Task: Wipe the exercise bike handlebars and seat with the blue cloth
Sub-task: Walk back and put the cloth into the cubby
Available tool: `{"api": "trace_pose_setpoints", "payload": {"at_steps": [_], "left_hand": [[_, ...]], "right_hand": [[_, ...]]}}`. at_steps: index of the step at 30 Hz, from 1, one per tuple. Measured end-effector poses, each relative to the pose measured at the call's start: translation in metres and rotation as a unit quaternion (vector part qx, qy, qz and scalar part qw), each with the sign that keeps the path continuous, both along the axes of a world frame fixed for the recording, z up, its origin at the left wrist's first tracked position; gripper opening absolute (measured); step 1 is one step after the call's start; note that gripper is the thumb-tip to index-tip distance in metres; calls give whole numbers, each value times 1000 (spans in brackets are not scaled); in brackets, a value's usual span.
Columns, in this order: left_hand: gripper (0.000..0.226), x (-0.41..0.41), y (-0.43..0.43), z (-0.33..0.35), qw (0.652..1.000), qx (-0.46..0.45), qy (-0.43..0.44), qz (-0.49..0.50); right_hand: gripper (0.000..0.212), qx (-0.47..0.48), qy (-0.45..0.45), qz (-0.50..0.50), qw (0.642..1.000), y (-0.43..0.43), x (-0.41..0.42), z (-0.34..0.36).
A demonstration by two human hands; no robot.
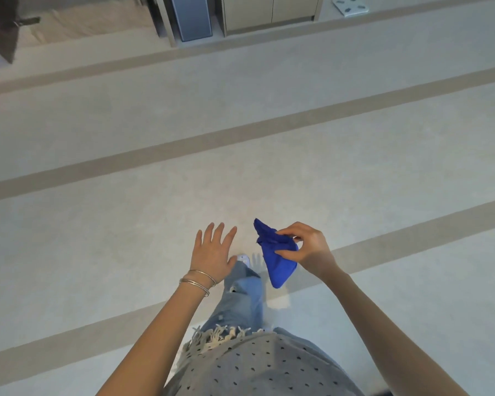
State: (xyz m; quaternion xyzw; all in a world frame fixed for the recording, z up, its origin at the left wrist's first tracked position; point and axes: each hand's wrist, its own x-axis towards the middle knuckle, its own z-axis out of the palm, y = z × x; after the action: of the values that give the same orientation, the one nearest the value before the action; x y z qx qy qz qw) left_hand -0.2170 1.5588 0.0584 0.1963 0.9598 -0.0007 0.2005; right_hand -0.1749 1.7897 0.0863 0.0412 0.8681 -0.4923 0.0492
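A folded blue cloth [275, 254] hangs in the air in front of me, pinched between the thumb and fingers of my right hand [306, 247]. My left hand [212, 250] is held out flat to the left of the cloth, fingers spread and holding nothing, with thin bracelets on the wrist. The two hands are apart. No exercise bike, handlebars or seat are in view.
Pale floor [155, 132] with darker stripes stretches ahead. My jeans leg and shoe [243, 260] step forward below the hands. At the far edge stand a blue-grey panel [195, 17], a cabinet [269, 12], a dark door [0, 27] at left and a white scale [350, 5].
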Motion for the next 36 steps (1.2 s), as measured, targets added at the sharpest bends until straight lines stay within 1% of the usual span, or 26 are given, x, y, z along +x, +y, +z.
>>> {"api": "trace_pose_setpoints", "payload": {"at_steps": [4,8,9,13,20,26,32,36], "left_hand": [[67,-78,6,9,1000,13,15,-11],[67,-145,15,20,999,32,31,-26],[67,-159,17,20,998,32,33,-31],[67,-201,21,20,999,29,30,-34],[67,-263,39,15,999,8,15,-37],[66,-337,99,12,1000,6,20,-18],[65,-423,187,28,999,23,36,-15],[64,-467,230,34,998,43,40,10]], "right_hand": [[30,16,2,-23,1000,3,-68,13],[31,45,61,-11,997,5,-130,23],[31,45,63,-15,997,5,-143,23],[34,13,1,-75,997,10,-182,20],[31,34,-5,-50,998,44,-243,10],[29,38,0,-12,999,97,-329,11],[29,48,25,-19,998,172,-423,29],[27,65,31,-4,997,212,-472,38]]}}
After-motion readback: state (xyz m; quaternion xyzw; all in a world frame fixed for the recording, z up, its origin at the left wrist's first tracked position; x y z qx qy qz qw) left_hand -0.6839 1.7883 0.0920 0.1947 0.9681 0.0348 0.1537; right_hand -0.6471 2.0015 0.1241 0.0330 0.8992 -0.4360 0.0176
